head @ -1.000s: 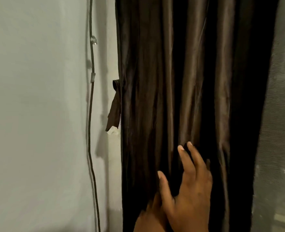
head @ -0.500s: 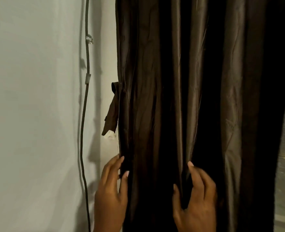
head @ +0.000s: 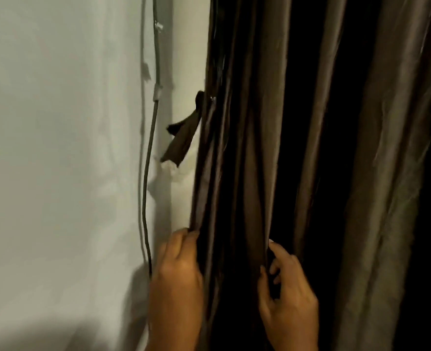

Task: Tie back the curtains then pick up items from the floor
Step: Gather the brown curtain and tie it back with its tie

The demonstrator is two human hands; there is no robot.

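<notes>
Left hand [head: 177,272] gripping brown curtain [head: 255,160] edge (beside wall [head: 57,148]), right hand [head: 289,292] pinching 1 fold

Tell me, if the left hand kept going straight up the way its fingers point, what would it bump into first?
Probably the loose tie-back strap hanging beside the curtain's edge. The left hand grips that edge and points up along it; depth is unclear, so it might slip past.

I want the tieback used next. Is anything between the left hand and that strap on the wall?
Nothing visible. The left hand grips the curtain edge, and the tieback strap hangs above it against bare wall. The cable runs to the left, off that path.
</notes>
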